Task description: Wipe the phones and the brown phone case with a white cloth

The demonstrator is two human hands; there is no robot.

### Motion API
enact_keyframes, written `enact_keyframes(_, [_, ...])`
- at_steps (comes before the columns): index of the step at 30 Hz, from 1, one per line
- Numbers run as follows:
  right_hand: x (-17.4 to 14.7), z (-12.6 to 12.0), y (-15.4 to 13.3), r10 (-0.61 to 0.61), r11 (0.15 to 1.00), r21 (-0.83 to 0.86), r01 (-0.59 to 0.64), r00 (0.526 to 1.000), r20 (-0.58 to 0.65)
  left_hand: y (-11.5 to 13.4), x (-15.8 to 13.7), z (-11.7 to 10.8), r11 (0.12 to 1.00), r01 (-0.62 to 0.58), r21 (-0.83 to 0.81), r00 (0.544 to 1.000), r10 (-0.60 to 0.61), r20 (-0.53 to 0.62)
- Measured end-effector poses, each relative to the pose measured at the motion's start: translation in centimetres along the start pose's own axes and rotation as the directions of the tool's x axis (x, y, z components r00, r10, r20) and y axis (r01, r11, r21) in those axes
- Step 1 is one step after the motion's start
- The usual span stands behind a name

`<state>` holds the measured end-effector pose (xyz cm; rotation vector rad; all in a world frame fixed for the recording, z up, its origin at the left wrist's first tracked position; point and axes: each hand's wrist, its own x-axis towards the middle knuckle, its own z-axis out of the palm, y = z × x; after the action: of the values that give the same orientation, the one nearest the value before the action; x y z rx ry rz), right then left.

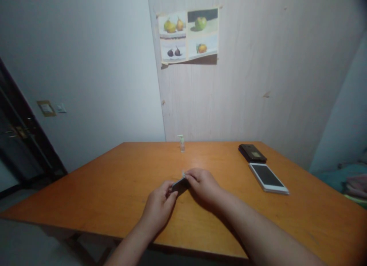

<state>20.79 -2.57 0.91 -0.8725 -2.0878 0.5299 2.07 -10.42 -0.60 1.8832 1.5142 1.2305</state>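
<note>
A dark, flat phone (181, 186) is held at a slant above the near middle of the table. My left hand (160, 203) grips its left end, with the thumb on the near side and the fingers behind. At the far right end of the phone, my right hand (202, 184) is closed in a pinch. A small pale, see-through bit (184, 174) shows by the right fingertips; I cannot tell whether it is part of a clear case or a film. The fingers hide both ends of the phone.
A small clear pump bottle (182, 144) stands near the back edge of the orange wooden table (114, 182). At the right lie a white tablet (269, 178) with a dark screen and, behind it, a dark wallet-like case (252, 153). A wall rises behind the table.
</note>
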Motion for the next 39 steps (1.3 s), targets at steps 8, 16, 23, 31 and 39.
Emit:
enact_keyframes(8, [0.8, 1.2, 1.1, 0.146, 0.948, 0.292, -0.129, 0.989, -0.036, -0.1, 0.1, -0.1, 1.000, 0.022, -0.006, 1.000, -0.022, 0.008])
enact_keyframes(16, [2.0, 2.2, 4.5, 0.467, 0.675, 0.652, -0.346, 0.884, -0.015, -1.0, 0.4, -0.1, 0.949, 0.126, -0.288, 0.991, -0.133, -0.007])
enact_keyframes(23, [1.6, 1.4, 3.6, 0.523, 0.484, 0.763, -0.428, 0.841, 0.139, -0.8, 0.8, -0.4, 0.796, 0.227, -0.561, 0.951, -0.304, -0.047])
enact_keyframes(31, [1.5, 1.2, 3.3, 0.469, 0.361, 0.856, -0.370, 0.865, 0.177, 0.5, 0.8, -0.6, 0.694, 0.265, -0.669, 0.935, -0.354, 0.003])
enact_keyframes(39, [-0.1, 2.6, 0.0, 0.317, 0.354, 0.822, -0.446, 0.884, 0.343, 0.9, 1.0, -0.8, 0.563, 0.284, -0.776, 0.935, -0.343, 0.093])
